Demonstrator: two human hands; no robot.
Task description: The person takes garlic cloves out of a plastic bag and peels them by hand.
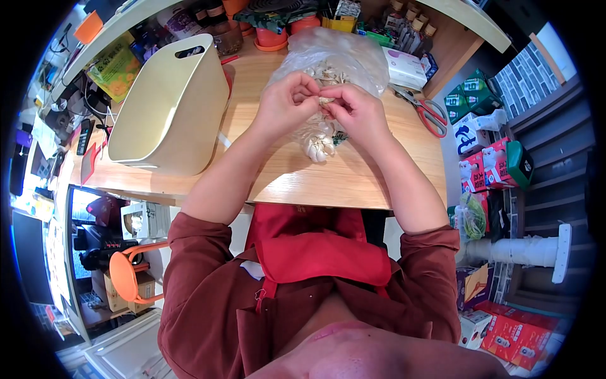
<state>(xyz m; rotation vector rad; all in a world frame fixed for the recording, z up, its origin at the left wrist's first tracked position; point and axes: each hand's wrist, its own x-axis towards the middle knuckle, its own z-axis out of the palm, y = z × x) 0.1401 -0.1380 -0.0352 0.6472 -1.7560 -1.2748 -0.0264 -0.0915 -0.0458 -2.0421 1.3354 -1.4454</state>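
Note:
My left hand [285, 104] and my right hand [358, 114] meet over the desk, with their fingertips pinched on a small pale garlic clove [326, 100]. Most of the clove is covered by the fingers. Just beyond the hands, a pile of garlic pieces or skins [329, 74] rests on a crumpled clear plastic bag [353, 52]. A whole garlic bulb [319, 149] lies on the near side of the hands, partly over the plastic. By its right side is a small dark green patterned thing that I cannot make out.
A tall cream bin [165, 107] stands left of the hands. Red-handled scissors [430, 117] and a white box [405, 68] lie to the right. Pots and small bottles [416, 31] line the back. An orange stool [126, 276] stands below left; several packages [495, 165] are stacked at right.

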